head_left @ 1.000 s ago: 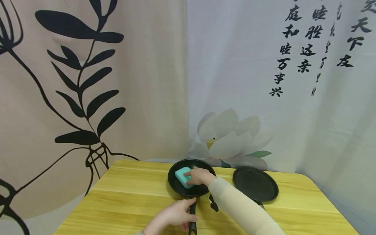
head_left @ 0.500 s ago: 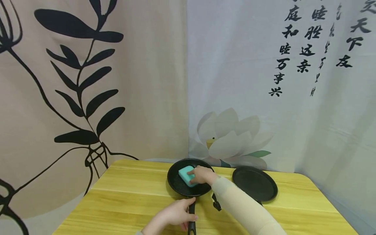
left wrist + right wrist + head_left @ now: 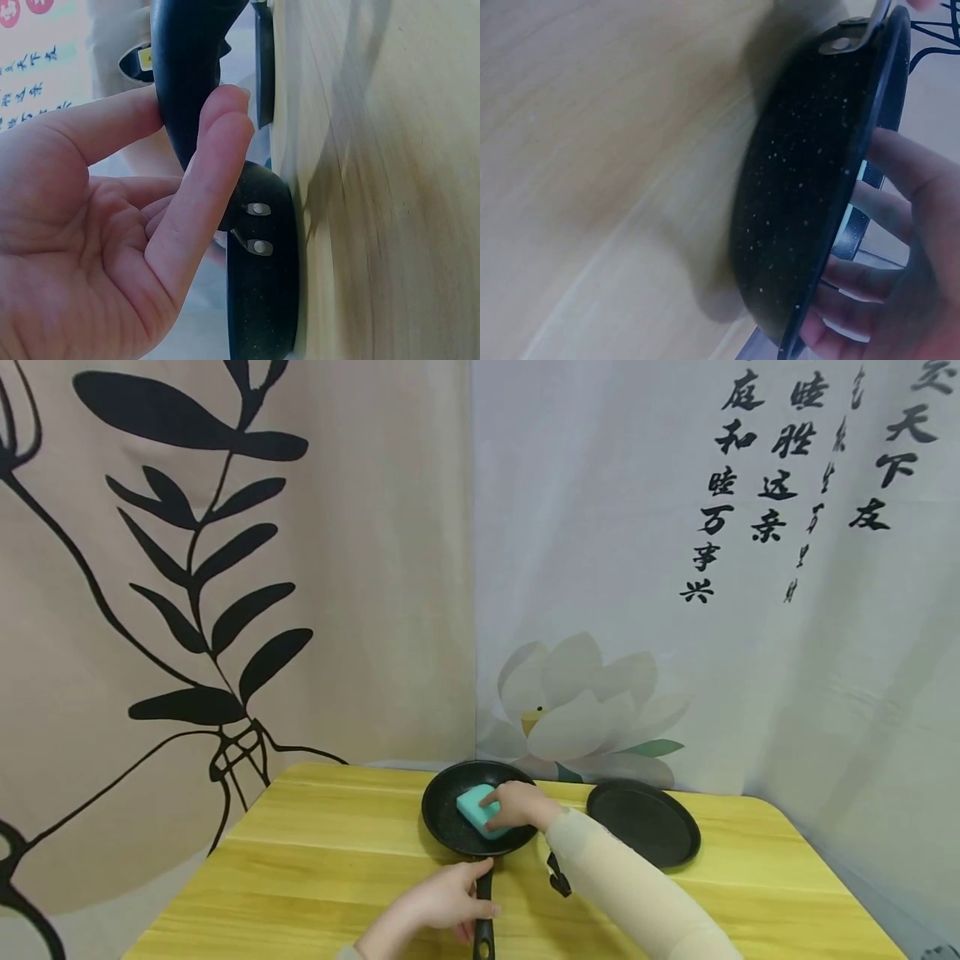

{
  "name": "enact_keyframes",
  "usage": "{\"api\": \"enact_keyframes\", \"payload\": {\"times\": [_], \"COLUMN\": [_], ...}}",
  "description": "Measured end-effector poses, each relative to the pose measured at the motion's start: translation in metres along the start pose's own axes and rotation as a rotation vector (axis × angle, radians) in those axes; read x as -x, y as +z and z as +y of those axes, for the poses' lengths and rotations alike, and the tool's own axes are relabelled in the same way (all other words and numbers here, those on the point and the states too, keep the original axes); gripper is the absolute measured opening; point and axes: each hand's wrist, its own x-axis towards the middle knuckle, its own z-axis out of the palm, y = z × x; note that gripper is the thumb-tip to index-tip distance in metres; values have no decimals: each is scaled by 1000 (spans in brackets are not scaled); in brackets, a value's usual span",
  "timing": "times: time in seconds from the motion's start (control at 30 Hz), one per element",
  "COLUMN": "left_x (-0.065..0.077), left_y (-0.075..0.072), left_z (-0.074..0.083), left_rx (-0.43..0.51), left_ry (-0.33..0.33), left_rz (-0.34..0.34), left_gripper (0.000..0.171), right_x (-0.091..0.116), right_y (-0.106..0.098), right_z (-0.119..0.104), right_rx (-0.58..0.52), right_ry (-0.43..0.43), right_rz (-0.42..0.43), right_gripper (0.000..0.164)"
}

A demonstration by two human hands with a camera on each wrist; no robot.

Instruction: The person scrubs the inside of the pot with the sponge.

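A black frying pan [image 3: 441, 814] sits on the wooden table in the head view, its handle [image 3: 484, 887] pointing toward me. My left hand [image 3: 450, 897] holds that handle near the pan, thumb on one side and fingers reaching round the other; the left wrist view shows the curved black handle [image 3: 184, 67] between them. Inside the pan lies a teal sponge [image 3: 472, 808], pinched by my right hand [image 3: 519, 804]. In the right wrist view the pan's speckled outer wall [image 3: 802, 172] covers most of the sponge, leaving teal slivers between my fingers [image 3: 881, 210].
A second, flatter black pan [image 3: 645, 822] stands to the right, its handle hidden behind my right sleeve [image 3: 630, 885]. A black strap [image 3: 558, 877] hangs by the right wrist. Behind the wooden table [image 3: 322, 852] hangs a printed curtain [image 3: 390, 568].
Within the pan, my right hand has slid the sponge a little to the right. The left hand keeps its hold on the handle. The head view has shifted slightly.
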Motion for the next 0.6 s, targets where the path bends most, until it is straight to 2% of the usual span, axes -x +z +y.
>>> {"api": "enact_keyframes", "payload": {"times": [0.6], "left_x": [-2], "left_y": [0], "left_z": [0], "left_rx": [-1], "left_ry": [-26], "left_rz": [2], "left_gripper": [66], "right_x": [1], "right_y": [-5], "right_z": [-1], "right_rx": [-7], "right_ry": [-8], "right_rz": [108], "right_gripper": [43]}}
